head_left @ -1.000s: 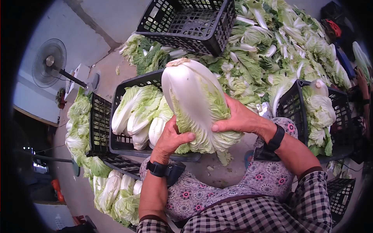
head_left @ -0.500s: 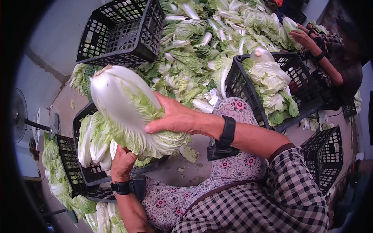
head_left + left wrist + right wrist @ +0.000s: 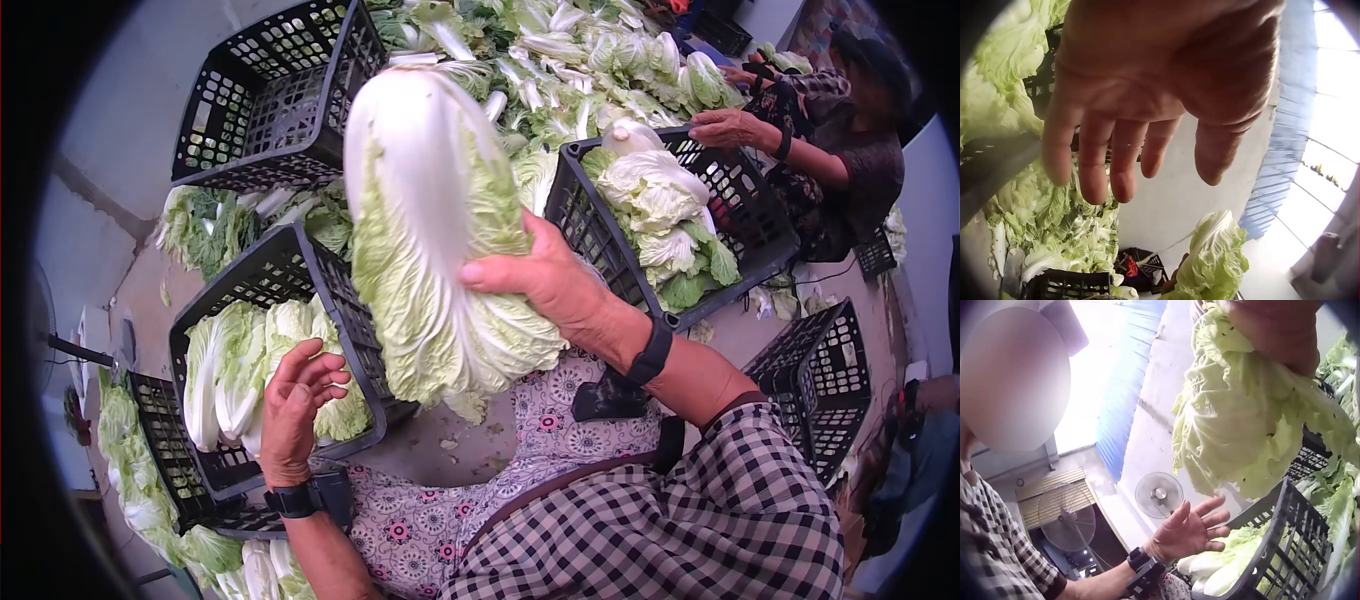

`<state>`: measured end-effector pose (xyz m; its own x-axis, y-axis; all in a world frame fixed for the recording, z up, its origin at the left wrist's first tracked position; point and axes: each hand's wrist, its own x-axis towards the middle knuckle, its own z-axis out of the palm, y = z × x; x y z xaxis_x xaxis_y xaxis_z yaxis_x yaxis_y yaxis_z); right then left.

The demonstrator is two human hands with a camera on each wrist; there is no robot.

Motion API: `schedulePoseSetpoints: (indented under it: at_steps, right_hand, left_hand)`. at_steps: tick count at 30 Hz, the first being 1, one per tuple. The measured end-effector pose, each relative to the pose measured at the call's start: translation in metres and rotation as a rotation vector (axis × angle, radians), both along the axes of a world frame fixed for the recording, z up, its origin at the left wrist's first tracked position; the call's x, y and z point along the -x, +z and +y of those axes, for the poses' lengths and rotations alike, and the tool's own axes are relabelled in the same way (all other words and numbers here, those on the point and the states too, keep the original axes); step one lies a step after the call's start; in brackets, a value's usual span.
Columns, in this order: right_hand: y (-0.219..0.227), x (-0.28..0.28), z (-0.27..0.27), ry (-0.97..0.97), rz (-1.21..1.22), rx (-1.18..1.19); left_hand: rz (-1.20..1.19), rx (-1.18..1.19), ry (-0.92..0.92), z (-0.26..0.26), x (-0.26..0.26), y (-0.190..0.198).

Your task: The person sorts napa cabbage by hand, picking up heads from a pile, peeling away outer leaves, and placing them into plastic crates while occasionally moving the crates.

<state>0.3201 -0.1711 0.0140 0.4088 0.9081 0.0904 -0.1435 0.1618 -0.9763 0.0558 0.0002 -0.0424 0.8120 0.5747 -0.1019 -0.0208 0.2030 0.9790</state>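
Your right hand [image 3: 545, 285] has its fingers wrapped round the cabbage [image 3: 435, 230], holding it up in the air over the gap between the two crates, stem end pointing away from you. Your left hand [image 3: 295, 405] is off it, fingers spread loose, holding nothing, hovering at the near edge of the crate [image 3: 275, 270] that's half full of cabbages. The other crate [image 3: 590, 225] sits to your right.

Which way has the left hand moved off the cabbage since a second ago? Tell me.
Yes. The left hand has let go of the cabbage and dropped away, open, over the near crate; only the right hand holds it.
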Motion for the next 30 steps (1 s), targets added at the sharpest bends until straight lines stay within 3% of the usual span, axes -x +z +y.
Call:
schedulePoseSetpoints:
  at_steps: [11,30]
  right_hand:
    - [-0.015,-0.046,-0.071,-0.413,0.285,0.014]
    - [-0.026,-0.06,-0.079,-0.504,0.475,0.007]
  left_hand:
    - [0.099,-0.05,-0.034,0.003,-0.001,-0.003]
    - [0.181,-0.086,-0.017,0.002,-0.003,-0.006]
